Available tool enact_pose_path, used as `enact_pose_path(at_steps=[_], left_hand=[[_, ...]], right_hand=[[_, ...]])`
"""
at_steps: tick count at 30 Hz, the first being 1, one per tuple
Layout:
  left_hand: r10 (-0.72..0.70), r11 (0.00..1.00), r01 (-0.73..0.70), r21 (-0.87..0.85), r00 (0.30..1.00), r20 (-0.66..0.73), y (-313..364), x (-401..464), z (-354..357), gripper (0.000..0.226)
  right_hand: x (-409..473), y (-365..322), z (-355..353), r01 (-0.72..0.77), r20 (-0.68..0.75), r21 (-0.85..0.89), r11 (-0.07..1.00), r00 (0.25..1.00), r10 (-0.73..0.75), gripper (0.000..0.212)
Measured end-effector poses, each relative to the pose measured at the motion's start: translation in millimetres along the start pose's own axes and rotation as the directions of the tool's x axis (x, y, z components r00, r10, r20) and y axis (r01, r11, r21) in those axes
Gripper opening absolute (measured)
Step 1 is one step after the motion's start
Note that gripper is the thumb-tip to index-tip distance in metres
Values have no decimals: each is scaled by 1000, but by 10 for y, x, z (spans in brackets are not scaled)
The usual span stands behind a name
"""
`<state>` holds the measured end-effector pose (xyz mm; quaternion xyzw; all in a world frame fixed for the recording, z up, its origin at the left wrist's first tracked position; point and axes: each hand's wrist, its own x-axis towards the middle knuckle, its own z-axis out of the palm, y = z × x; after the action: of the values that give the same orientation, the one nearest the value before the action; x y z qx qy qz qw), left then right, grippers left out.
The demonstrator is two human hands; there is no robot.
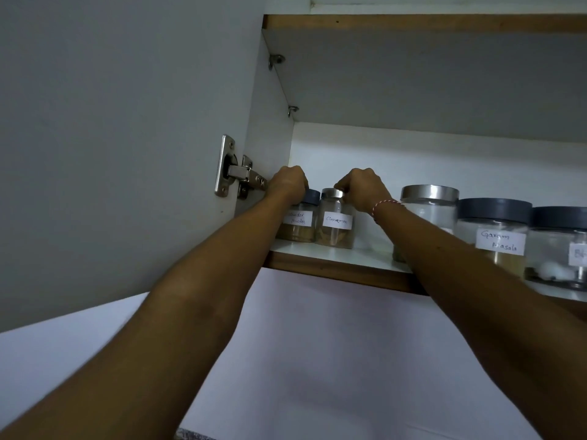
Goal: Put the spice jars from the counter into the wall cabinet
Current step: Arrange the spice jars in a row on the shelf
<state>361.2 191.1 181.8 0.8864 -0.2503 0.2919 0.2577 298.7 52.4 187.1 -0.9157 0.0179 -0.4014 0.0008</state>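
— Glass cinnamon jar (335,219) stands on the cabinet shelf (336,253); right hand (363,188) clasps its lid, left hand (287,184) clasps the coriander jar (297,223) at nine o'clock.

— Slide both toward twelve o'clock, upright, before releasing either grip.

Cinnamon jar (334,222) is showing clear glossy walls, brushed metal lid, white paper label. At 3 o'clock, Garam Masala jar (494,241) is wearing a matt grey plastic-looking lid. Shelf edge (336,270) is showing brown wood; hinge (236,173) is gleaming as polished metal.
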Motion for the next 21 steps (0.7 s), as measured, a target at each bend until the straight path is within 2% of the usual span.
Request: enact_pose_path(at_steps=[1, 3, 5, 7, 9, 10, 11, 13, 14, 15, 19, 21], left_hand=[[16, 999, -17, -28, 999, -35, 12, -34, 11, 44], [111, 990, -128, -58, 965, -237, 37, -96, -9, 47], [223, 972, -230, 42, 858, -463, 76, -160, -71, 42], [352, 936, -294, 194, 777, -522, 124, -227, -110, 38], [486, 872, -374, 316, 743, -461, 182, -271, -105, 41], [520, 853, -411, 322, 733, -438, 235, -287, -96, 42], [505, 863, -441, 245, 742, -442, 307, -314, -92, 42], [387, 871, -480, -109, 805, -451, 515, -417, -86, 41], [355, 824, -494, -276, 831, -429, 641, -462, -80, 42], [354, 783, -496, -374, 851, -388, 773, -509, -78, 42], [423, 766, -426, -482, 898, -122, 1127, -656, -49, 45], [443, 772, -414, -482, 895, -60, 1248, -678, -10, 44]], right_hand=[[-35, 1, -11, 6, 7, -12, 1000, 1000, -6, 34], [-116, -12, -101, 22, -31, 16, 1000, 999, -22, 40], [-218, -49, -308, 45, -207, 134, 990, 978, -16, 40], [-355, -58, -558, 93, -366, 174, 980, 930, -24, 34], [-522, 22, -778, 116, -406, 132, 984, 912, -53, 32], [-601, 102, -865, 114, -410, 116, 987, 910, -57, 32], [-676, 206, -934, 98, -402, 115, 989, 914, -44, 33], [-847, 461, -1022, 25, -359, 163, 986, 933, 35, 35], [-927, 596, -1056, -17, -331, 191, 981, 940, 81, 36], [-1006, 723, -1088, -59, -303, 204, 977, 945, 120, 38], [-1296, 1104, -1214, -180, -216, 164, 970, 953, 214, 43], [-1383, 1208, -1268, -216, -159, 123, 969, 959, 234, 44]])
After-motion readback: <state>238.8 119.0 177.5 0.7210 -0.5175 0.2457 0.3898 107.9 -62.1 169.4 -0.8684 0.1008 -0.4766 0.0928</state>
